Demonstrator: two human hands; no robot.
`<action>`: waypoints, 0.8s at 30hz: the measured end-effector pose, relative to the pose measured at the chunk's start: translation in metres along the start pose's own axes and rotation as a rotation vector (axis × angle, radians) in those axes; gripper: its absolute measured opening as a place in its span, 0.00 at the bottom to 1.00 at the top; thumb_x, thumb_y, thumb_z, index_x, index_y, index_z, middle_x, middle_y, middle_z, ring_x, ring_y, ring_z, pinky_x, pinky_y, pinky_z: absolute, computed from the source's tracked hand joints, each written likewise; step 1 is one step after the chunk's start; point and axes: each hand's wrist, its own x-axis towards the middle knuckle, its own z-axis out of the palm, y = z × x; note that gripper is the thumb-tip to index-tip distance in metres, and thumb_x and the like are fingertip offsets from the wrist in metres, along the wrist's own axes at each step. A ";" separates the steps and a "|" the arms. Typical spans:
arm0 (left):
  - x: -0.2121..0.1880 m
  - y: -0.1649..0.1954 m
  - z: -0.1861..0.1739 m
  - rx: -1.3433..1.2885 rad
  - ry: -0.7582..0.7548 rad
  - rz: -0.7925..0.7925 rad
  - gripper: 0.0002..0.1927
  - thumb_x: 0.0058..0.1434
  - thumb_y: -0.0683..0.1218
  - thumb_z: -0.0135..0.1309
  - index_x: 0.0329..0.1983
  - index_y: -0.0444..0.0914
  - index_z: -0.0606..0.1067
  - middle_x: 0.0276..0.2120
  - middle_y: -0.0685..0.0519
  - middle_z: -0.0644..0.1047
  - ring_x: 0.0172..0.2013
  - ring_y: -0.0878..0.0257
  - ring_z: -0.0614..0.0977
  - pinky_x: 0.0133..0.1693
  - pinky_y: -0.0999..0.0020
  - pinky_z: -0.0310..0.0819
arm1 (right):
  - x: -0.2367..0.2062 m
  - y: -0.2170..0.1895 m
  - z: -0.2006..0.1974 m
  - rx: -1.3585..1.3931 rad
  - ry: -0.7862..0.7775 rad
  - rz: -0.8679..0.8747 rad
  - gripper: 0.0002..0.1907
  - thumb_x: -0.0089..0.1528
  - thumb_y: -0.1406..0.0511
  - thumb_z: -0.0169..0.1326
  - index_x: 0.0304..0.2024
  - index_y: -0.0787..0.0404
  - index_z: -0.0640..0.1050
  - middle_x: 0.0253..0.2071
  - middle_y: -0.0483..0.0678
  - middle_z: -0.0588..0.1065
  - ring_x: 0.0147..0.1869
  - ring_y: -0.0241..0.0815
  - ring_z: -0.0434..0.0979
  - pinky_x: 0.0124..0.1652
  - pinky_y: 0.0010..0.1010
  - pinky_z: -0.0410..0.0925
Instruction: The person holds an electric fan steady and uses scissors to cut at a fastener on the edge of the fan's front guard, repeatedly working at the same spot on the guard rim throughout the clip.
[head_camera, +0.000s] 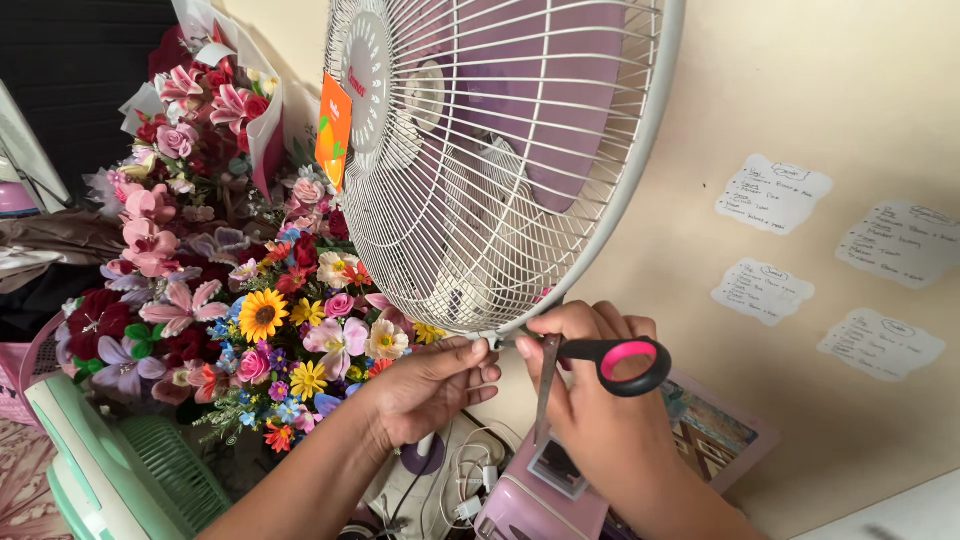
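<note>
Our left hand (425, 385) pinched the bottom rim of the white fan guard (490, 160); our right hand (590, 385) gripped closed scissors (590, 365) just beside it. The wires seemed light, stiff.

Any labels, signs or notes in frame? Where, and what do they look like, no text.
Orange tag: on the fan guard, left side, rectangular, with a green mark.
Round badge: centre of the guard, white.
Four paper notes: on the beige wall, right, white, ragged edges, handwritten.
</note>
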 end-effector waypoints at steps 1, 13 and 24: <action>0.000 0.001 0.000 -0.002 -0.004 -0.010 0.13 0.59 0.52 0.64 0.41 0.42 0.78 0.37 0.59 0.79 0.42 0.66 0.79 0.54 0.61 0.70 | 0.000 0.003 -0.002 0.035 -0.014 -0.006 0.11 0.61 0.66 0.62 0.43 0.60 0.74 0.35 0.46 0.75 0.40 0.49 0.74 0.44 0.43 0.61; -0.008 0.001 0.005 0.018 -0.026 0.022 0.14 0.59 0.53 0.64 0.41 0.41 0.76 0.37 0.59 0.78 0.43 0.65 0.79 0.54 0.63 0.70 | -0.058 0.017 -0.012 0.770 0.243 0.621 0.15 0.75 0.63 0.44 0.40 0.68 0.73 0.38 0.52 0.76 0.42 0.38 0.76 0.49 0.30 0.69; -0.012 0.000 0.004 -0.011 -0.012 0.027 0.14 0.60 0.52 0.63 0.41 0.40 0.76 0.37 0.57 0.78 0.43 0.63 0.79 0.55 0.60 0.71 | -0.051 0.017 -0.007 1.010 0.076 0.728 0.08 0.68 0.69 0.50 0.45 0.70 0.76 0.38 0.50 0.74 0.39 0.41 0.81 0.41 0.32 0.74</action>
